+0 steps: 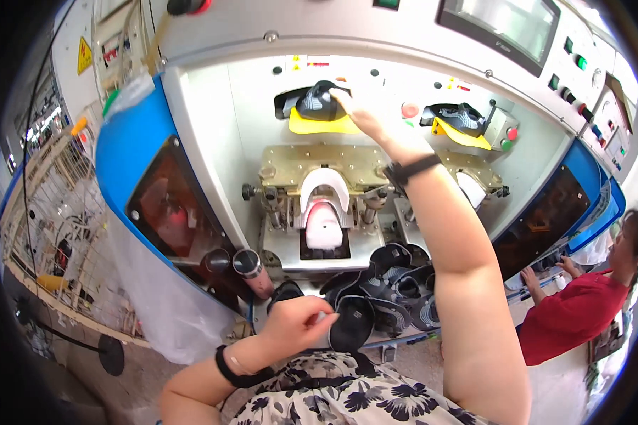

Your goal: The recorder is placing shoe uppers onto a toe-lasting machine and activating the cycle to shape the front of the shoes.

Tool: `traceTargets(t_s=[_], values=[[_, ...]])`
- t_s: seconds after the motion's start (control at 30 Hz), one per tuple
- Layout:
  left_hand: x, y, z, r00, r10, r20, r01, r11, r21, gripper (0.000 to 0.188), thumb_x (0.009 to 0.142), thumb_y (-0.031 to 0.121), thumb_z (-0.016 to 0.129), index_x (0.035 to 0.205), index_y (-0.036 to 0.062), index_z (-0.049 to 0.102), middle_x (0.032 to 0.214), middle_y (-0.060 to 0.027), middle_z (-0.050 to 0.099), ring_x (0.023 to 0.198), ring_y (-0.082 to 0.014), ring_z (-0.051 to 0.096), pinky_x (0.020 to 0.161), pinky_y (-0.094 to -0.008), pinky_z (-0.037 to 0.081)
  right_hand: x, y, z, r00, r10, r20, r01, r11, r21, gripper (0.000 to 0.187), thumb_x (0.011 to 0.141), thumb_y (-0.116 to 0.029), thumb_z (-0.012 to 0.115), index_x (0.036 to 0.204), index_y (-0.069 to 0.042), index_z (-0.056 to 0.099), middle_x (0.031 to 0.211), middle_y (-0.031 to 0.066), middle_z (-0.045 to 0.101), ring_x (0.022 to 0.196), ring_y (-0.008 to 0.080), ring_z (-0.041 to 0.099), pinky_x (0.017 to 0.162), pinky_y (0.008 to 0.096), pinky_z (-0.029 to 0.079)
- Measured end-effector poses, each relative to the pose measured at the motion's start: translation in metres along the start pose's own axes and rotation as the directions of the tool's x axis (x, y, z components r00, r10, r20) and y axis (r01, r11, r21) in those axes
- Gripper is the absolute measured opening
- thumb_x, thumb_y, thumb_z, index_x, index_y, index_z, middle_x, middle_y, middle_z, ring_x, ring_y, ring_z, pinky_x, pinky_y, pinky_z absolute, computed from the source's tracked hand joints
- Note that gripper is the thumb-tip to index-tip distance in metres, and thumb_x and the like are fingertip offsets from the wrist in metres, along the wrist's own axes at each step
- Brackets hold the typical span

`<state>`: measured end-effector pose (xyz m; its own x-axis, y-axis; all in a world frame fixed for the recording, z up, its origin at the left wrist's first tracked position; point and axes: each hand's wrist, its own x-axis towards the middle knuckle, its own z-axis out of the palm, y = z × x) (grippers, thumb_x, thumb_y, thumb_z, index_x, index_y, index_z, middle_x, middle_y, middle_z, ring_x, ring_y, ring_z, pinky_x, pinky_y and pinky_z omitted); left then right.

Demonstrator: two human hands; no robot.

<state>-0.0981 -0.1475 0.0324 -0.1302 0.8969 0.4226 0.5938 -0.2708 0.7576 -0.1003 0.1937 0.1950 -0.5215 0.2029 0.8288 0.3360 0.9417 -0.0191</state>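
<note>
My right hand [358, 112] reaches up into the white machine bay. Its fingers are closed on the near-right edge of a black shoe upper [320, 103], which sits over a yellow plate [319, 125] at a slot in the back wall. My left hand [294, 324] hovers low in front of my body, fingers curled in; a small pale bit shows by the fingertips, too small to name. Close to it lies a pile of black-and-grey shoe uppers [351, 322]. Between the hands stands a pink-and-white shoe form [324, 225] under a white curved pad [325, 185].
A second black upper [461, 117] rests over another yellow plate on the right. Blue-framed doors [131, 152] flank the bay. A pink cup [253, 275] stands at its left front corner. At far right, a person in a red top [578, 315] works nearby; a wire rack [71, 262] is left.
</note>
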Motion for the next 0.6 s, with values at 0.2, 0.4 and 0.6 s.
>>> traceTargets(t_s=[0.2,0.4,0.6], values=[[0.024,-0.02,0.025,0.989,-0.143,0.046,0.15,0.949,-0.278,0.01,0.091,0.009,0.068,0.088,0.0001,0.064,0.073,-0.0001,0.06,0.063,-0.0046,0.053,0.055,-0.0216,0.043,0.005,0.012,0.026,0.922,0.124,0.368,-0.207,0.958,0.197,0.045,0.095,-0.046,0.051,0.109,-0.004,0.06,0.104,0.0226,0.067,0.098,0.0386,0.064,0.086,0.0452,0.049],[0.028,-0.071,0.017,0.892,-0.434,0.128,0.393,0.601,-0.696,0.029,0.103,0.022,0.05,0.12,0.0001,0.059,0.087,-0.0041,0.062,0.071,-0.0104,0.061,0.061,-0.0225,0.051,-0.08,-0.066,-0.021,0.97,0.047,0.239,-0.086,0.984,0.156,0.027,0.088,-0.03,0.065,0.093,-0.005,0.055,0.088,0.0181,0.062,0.082,0.0376,0.063,0.067,0.0465,0.05],[0.026,-0.099,0.01,0.91,-0.325,0.259,0.334,0.2,-0.921,0.04,0.103,0.036,0.048,0.129,0.0045,0.048,0.122,-0.0122,0.061,0.104,-0.0237,0.066,0.087,-0.036,0.056,-0.243,-0.144,-0.029,0.951,0.155,0.267,-0.212,0.956,0.203,0.026,0.083,-0.025,0.071,0.092,-0.006,0.055,0.084,0.0121,0.056,0.072,0.0325,0.061,0.058,0.0422,0.049]])
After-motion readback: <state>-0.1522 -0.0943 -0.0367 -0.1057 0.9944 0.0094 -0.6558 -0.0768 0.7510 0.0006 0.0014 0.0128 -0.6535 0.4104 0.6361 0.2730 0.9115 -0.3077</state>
